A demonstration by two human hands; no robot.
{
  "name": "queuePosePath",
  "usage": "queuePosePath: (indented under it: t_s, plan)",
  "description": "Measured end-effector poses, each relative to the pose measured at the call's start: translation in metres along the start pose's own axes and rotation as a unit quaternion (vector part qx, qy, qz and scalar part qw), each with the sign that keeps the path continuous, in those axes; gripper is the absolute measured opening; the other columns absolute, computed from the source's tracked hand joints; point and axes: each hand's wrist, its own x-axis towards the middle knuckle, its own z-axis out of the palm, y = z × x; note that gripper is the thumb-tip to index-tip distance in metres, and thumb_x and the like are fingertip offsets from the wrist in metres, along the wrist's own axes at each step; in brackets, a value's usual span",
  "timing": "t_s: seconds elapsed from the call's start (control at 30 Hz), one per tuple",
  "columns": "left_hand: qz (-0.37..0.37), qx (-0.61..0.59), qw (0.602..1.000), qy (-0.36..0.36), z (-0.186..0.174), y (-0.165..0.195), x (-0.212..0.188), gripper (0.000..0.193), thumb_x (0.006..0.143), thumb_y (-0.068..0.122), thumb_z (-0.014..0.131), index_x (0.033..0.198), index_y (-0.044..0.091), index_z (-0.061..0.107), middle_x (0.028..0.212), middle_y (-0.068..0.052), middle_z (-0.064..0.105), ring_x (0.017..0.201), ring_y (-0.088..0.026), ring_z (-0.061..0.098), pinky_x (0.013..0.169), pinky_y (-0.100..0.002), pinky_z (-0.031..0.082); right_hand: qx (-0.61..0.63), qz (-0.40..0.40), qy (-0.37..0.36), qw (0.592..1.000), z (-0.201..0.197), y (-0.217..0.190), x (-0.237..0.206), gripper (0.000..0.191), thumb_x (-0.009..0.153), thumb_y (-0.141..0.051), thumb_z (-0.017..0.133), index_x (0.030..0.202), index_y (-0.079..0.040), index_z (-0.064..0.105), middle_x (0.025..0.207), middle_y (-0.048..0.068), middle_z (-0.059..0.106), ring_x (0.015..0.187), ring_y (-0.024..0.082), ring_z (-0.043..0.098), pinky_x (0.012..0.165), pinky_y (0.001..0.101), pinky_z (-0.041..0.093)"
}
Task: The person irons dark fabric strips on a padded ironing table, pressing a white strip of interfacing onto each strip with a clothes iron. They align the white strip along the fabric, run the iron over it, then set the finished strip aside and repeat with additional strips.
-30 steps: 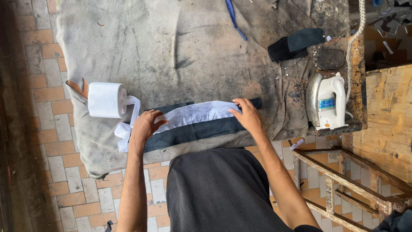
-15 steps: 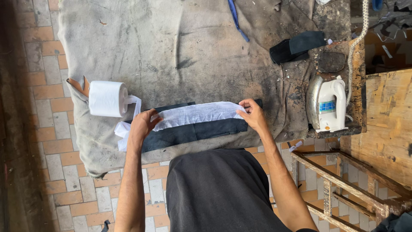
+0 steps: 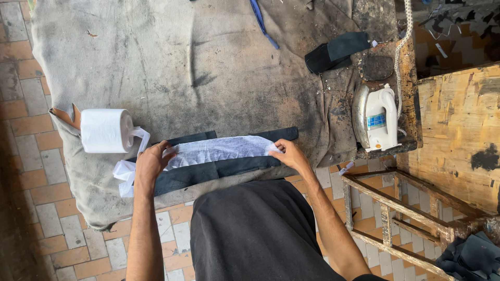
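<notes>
White strip (image 3: 219, 149) is lying along the dark cloth (image 3: 219, 169) at the counter's (image 3: 208, 67) near edge. Left hand (image 3: 150, 165) is pressing one end flat, right hand (image 3: 289, 154) pinching the other, keeping it taut and lined up. Roll (image 3: 105, 130) is sitting just left.

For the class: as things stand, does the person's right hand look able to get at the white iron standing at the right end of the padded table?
Probably yes. The right hand rests on the white strip over the dark cloth, and only bare grey table cover lies between it and the iron; nothing blocks that side.
</notes>
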Motion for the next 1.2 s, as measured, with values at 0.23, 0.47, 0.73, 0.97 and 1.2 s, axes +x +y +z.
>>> queuePosePath:
  t_s: [0.23,0.47,0.73,0.97,1.2]
  plan:
    - [-0.016,-0.03,0.999,-0.024,0.001,-0.001,0.003,0.032,0.088,0.033,0.077,0.112,0.015,0.068,0.1,-0.01,0.076,0.092,-0.033,0.071,0.081,-0.05,0.048,0.145,-0.004,0.044,0.988,0.01,-0.009,0.006,0.027,0.094,-0.021,0.081,0.111,-0.002,0.074,0.089,0.011,0.071,0.075,0.013,0.062,0.062,0.0268,0.05]
    - [-0.031,-0.023,0.999,-0.029,0.001,0.001,0.0,0.035,0.087,0.034,0.077,0.115,0.015,0.068,0.093,-0.01,0.077,0.088,-0.032,0.073,0.084,-0.05,0.047,0.233,-0.062,0.044,0.969,0.0,-0.009,0.002,0.038,0.088,-0.013,0.075,0.123,-0.006,0.062,0.114,0.009,0.074,0.094,0.011,0.073,0.071,0.026,0.063]
    - [0.014,-0.074,0.997,0.034,-0.004,0.009,0.003,0.042,0.089,0.046,0.077,0.106,0.008,0.074,0.1,-0.01,0.078,0.094,-0.033,0.07,0.09,-0.056,0.042,0.198,-0.091,0.143,0.965,-0.003,0.005,-0.001,0.026,0.09,-0.016,0.082,0.107,0.001,0.073,0.097,0.01,0.077,0.087,0.012,0.072,0.072,0.0254,0.058]
    - [-0.027,-0.018,0.998,0.052,-0.003,0.028,0.016,0.047,0.079,0.053,0.081,0.094,0.008,0.079,0.09,-0.008,0.078,0.098,-0.034,0.065,0.094,-0.054,0.036,0.142,-0.041,0.169,0.974,-0.016,-0.004,0.008,0.029,0.09,-0.016,0.08,0.116,-0.003,0.075,0.093,0.004,0.075,0.081,0.009,0.069,0.068,0.0243,0.053]
    - [-0.032,-0.011,0.999,0.024,-0.003,0.031,0.027,0.057,0.075,0.063,0.081,0.097,0.01,0.079,0.085,-0.009,0.077,0.089,-0.032,0.07,0.086,-0.054,0.036,0.112,-0.077,0.167,0.977,-0.018,-0.016,0.013,0.033,0.087,-0.025,0.084,0.112,-0.004,0.078,0.089,0.003,0.075,0.076,0.008,0.065,0.063,0.0249,0.05]
